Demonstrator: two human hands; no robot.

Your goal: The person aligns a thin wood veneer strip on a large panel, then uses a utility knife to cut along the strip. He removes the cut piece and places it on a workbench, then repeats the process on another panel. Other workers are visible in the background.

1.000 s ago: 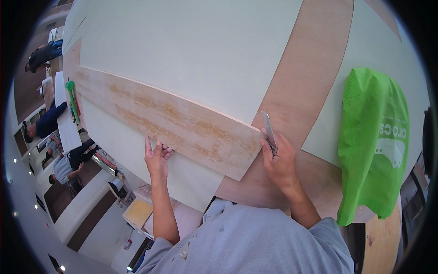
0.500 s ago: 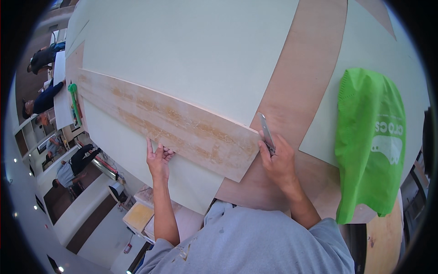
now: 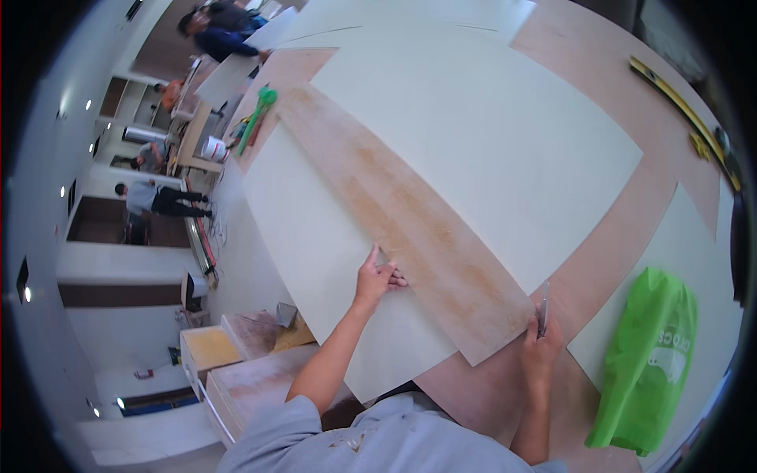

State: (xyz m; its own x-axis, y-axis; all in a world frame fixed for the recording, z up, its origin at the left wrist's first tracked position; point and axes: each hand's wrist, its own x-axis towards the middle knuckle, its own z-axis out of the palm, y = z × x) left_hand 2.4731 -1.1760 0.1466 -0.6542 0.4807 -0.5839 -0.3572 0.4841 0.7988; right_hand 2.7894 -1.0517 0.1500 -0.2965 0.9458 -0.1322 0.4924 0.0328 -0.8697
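Note:
A long, pale board [image 3: 426,229] with tan, patchy glue-like smears lies diagonally over white sheets. Beside its left long edge is my left hand [image 3: 378,279], thumb and fingers apart, the fingertips at the edge. Whether any fingertip reaches under the board is hidden. At the near right corner of the board, my right hand [image 3: 541,351] is closed around a slim grey utility knife [image 3: 544,303], its tip pointing up and away from me. White sheets [image 3: 505,150] lie on both sides of the board.
A green bag [image 3: 646,363] lies at the right. Beyond it is a yellow and black straight tool [image 3: 678,102]. A green tool [image 3: 256,118] lies by the board's far end. Stacked boxes [image 3: 260,386] stand at the near left. Several people [image 3: 158,197] are in the background.
My view has turned, so the board, sheets and bag sit differently in the picture. Both hands stay by the board, the right one still with the knife, now held more upright.

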